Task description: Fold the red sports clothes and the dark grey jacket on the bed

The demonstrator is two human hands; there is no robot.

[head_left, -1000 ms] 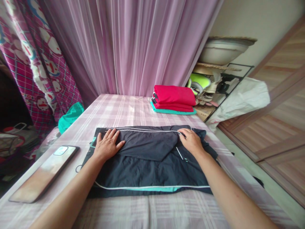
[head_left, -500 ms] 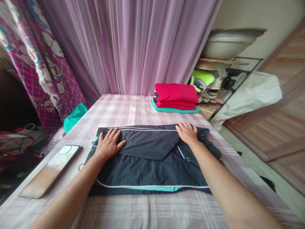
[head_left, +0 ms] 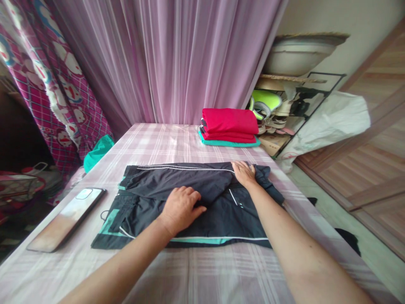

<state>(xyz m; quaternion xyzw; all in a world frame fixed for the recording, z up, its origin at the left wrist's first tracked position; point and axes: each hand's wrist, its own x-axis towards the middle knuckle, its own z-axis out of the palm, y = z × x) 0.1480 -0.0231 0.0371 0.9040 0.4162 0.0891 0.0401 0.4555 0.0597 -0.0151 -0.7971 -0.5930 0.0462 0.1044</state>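
A dark garment (head_left: 215, 219) with white piping and teal lining lies folded in a wide, low shape on the table; its exact kind is unclear. My left hand (head_left: 182, 207) rests palm down near its middle, fingers a little bent and thumb spread. Close to the garment's far right edge, my right hand (head_left: 244, 173) lies flat on the cloth, beside the end of a white piped line. Neither hand grips anything visible. Teal lining shows at the left end, where a thin cord loop (head_left: 103, 215) sticks out.
A phone (head_left: 66, 221) lies face down at the table's left. Folded red clothes (head_left: 229, 122) sit on a teal piece (head_left: 234, 143) at the far edge. Beyond hang purple curtains (head_left: 177, 63). A shoe rack (head_left: 311, 114) stands at the right, beside a white bag (head_left: 332, 122).
My left hand has moved from the far left of the garment right and nearer to its middle. The left end now lies spread wider with more teal showing. My right hand stays about the same place.
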